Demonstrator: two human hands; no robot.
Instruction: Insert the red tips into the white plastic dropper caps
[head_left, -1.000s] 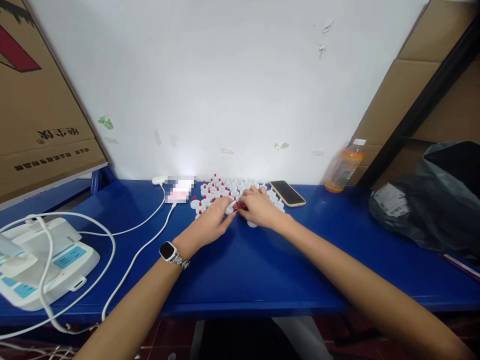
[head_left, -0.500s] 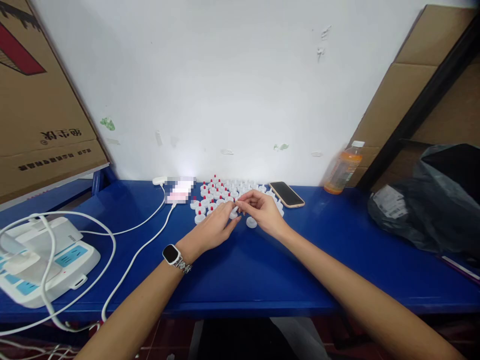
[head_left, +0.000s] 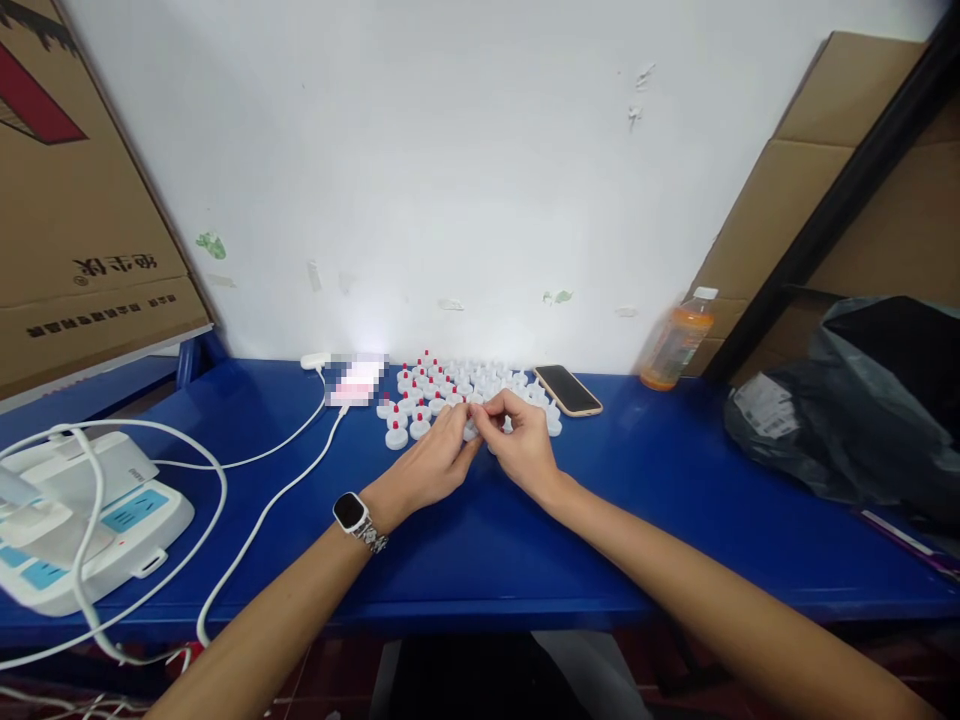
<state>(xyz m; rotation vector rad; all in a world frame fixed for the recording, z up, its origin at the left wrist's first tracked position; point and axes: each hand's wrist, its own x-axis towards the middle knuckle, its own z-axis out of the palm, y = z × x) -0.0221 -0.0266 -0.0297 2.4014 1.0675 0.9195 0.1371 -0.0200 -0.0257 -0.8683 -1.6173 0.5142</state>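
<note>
Cap (head_left: 470,430), seemingly now pinched between both hands, lifted nearer

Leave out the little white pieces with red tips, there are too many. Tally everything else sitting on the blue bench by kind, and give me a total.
Phone: 1
Orange drink bottle: 1
White power strip: 1
Dark plastic bag: 1
White charger with cable: 1
Total: 5
Both hands meet over one small white piece.

A cluster of small caps (head_left: 450,390) sat near the table's (head_left: 480,560) back edge, phone (head_left: 568,389) just right, bottle (head_left: 675,343) farther right, power strip (head_left: 90,520) at the left edge.
</note>
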